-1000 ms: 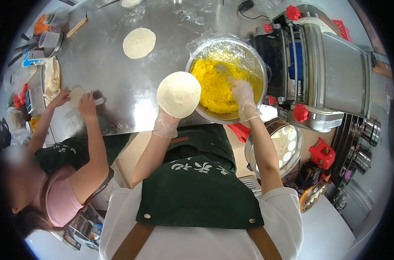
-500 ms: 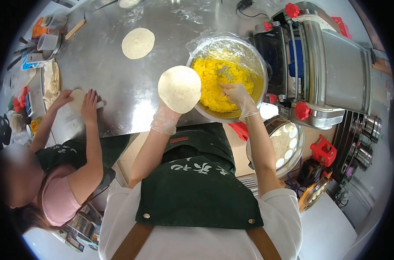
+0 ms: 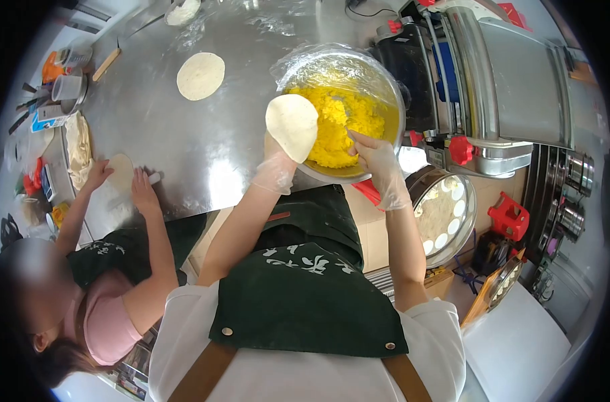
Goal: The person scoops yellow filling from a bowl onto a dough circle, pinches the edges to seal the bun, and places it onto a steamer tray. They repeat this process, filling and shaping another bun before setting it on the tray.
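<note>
My left hand [image 3: 273, 151], in a clear plastic glove, holds up a round dough wrapper [image 3: 291, 127] by the bowl's left rim. The wrapper hides most of my fingers and droops to a point at its lower edge. A metal bowl [image 3: 400, 110] contains crumbly yellow filling [image 3: 360, 119], and plastic wrap [image 3: 332, 61] covers its far part. Over the near right of the filling is my gloved right hand [image 3: 377, 157]. Its fingers are closed around a thin utensil whose kind I cannot make out, with its far end among the filling.
Another dough round [image 3: 201, 76] lies on the steel table [image 3: 144, 87]. To the left, a co-worker's hands [image 3: 144, 191] work a dough round [image 3: 122, 172] with a rolling pin [image 3: 155, 177]. A roller machine [image 3: 482, 74] stands at right, above a round tray [image 3: 446, 214] of white pieces.
My left hand and the wrapper have shifted right, over the bowl's rim, and the wrapper has tilted. My right hand has drawn back slightly toward me. The whole view has shifted a little.
</note>
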Motion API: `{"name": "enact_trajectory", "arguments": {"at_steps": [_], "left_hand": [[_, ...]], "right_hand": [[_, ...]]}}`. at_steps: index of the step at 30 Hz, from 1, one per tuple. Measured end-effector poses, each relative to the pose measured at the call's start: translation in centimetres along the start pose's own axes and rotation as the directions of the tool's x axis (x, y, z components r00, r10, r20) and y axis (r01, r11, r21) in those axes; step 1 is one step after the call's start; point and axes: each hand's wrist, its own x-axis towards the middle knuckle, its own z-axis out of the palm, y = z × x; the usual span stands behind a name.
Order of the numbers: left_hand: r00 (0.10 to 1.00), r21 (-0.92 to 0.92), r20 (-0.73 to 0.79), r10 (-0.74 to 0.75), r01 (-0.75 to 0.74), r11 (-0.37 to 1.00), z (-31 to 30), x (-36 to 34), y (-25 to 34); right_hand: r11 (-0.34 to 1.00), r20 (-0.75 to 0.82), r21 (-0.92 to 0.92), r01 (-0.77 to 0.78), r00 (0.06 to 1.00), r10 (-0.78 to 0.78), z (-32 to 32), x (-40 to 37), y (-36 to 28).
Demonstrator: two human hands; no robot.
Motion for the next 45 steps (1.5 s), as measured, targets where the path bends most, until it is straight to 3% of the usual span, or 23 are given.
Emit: {"name": "enact_trajectory", "arguments": {"at_steps": [3, 4, 6, 7, 8, 9, 10, 11, 13, 14, 16, 18, 21, 22, 24, 27, 30, 33, 36, 39, 42, 45], "left_hand": [[0.995, 0.041, 0.103, -0.003, -0.002, 0.999, 1.5, 2.0, -2.4], [0.989, 0.126, 0.144, 0.030, -0.048, 0.991, 1.8, 2.5, -3.0], [0.950, 0.442, 0.273, 0.149, -0.262, 0.858, 2.0, 3.0, -4.1], [0.931, 0.516, 0.317, 0.180, -0.329, 0.791, 2.2, 3.0, -4.3], [0.955, 0.357, 0.286, 0.082, -0.186, 0.915, 2.3, 2.9, -4.4], [0.968, 0.046, 0.237, -0.077, 0.068, 0.997, 2.6, 2.8, -4.3], [0.940, -0.278, 0.240, -0.240, 0.304, 0.911, 2.9, 2.7, -4.1], [0.955, -0.230, 0.186, -0.230, 0.270, 0.935, 3.2, 2.3, -3.9], [0.976, -0.127, 0.084, -0.199, 0.208, 0.970, 4.1, 1.5, -3.4], [0.958, -0.173, 0.178, -0.226, 0.257, 0.951, 4.0, 1.6, -3.2], [0.894, -0.250, 0.365, -0.260, 0.363, 0.897, 3.7, 2.1, -2.9], [0.890, -0.269, 0.381, -0.252, 0.368, 0.890, 3.4, 1.9, -3.1], [0.906, -0.275, 0.357, -0.226, 0.333, 0.902, 2.9, 1.9, -2.8], [0.924, -0.264, 0.321, -0.206, 0.296, 0.918, 2.6, 1.9, -2.4], [0.947, -0.238, 0.271, -0.170, 0.237, 0.942, 1.9, 1.9, -1.2], [0.966, -0.213, 0.220, -0.135, 0.183, 0.960, 1.2, 1.9, 0.2], [0.973, -0.210, 0.203, -0.111, 0.154, 0.965, 0.6, 1.5, 0.7], [0.972, -0.226, 0.227, -0.067, 0.120, 0.967, -0.5, 1.3, 1.1], [0.975, -0.215, 0.214, -0.054, 0.101, 0.971, -1.0, 1.1, 1.3], [0.978, -0.197, 0.202, -0.044, 0.085, 0.977, -1.3, 1.0, 1.4], [0.981, -0.168, 0.188, -0.040, 0.072, 0.983, -1.4, 0.9, 1.2], [0.986, -0.125, 0.167, -0.030, 0.052, 0.991, -1.3, 1.0, 0.9]], "right_hand": [[0.961, -0.109, -0.101, 0.259, 0.957, -0.270, 1.9, -1.7, 2.1], [0.916, -0.180, -0.239, 0.322, 0.913, -0.367, 2.9, -2.1, 3.2], [0.613, -0.251, -0.666, 0.426, 0.645, -0.721, 5.5, -3.1, 4.5], [0.437, -0.198, -0.843, 0.315, 0.573, -0.795, 6.3, -3.7, 4.1], [0.442, -0.211, -0.847, 0.295, 0.576, -0.789, 6.7, -3.9, 4.3], [0.447, -0.222, -0.850, 0.278, 0.580, -0.784, 7.0, -3.9, 4.6], [0.451, -0.231, -0.853, 0.263, 0.584, -0.778, 7.3, -3.9, 4.6], [0.445, -0.223, -0.849, 0.285, 0.570, -0.791, 6.9, -4.1, 4.5], [0.588, -0.292, -0.678, 0.441, 0.572, -0.767, 6.4, -4.5, 4.4], [0.639, -0.323, -0.576, 0.510, 0.576, -0.751, 6.3, -4.8, 4.3], [0.675, -0.270, -0.579, 0.458, 0.673, -0.688, 6.3, -5.9, 3.8], [0.666, -0.209, -0.606, 0.434, 0.721, -0.661, 6.3, -5.7, 4.6], [0.621, -0.262, -0.646, 0.444, 0.635, -0.727, 4.7, -5.9, 3.9], [0.619, -0.298, -0.710, 0.336, 0.653, -0.697, 3.8, -5.7, 2.8], [0.467, -0.245, -0.871, 0.152, 0.690, -0.681, 0.7, -2.4, 3.9], [0.347, -0.231, -0.932, -0.108, 0.913, -0.336, -1.6, 2.4, 4.0], [0.319, -0.018, -0.945, 0.066, 0.967, -0.254, -2.1, 5.7, 5.7], [0.625, 0.023, -0.752, 0.207, 0.957, -0.290, -0.3, 6.0, 7.2], [0.891, -0.038, -0.451, -0.058, 0.998, 0.046, 0.8, 5.7, 5.4], [0.985, 0.010, -0.137, -0.108, 0.994, 0.111, 0.2, 4.2, 4.6], [0.989, 0.051, 0.012, -0.146, 0.988, 0.145, -0.3, 4.4, 4.9], [0.992, -0.009, 0.011, -0.124, 0.992, 0.124, -0.3, 3.6, 4.4]]}}
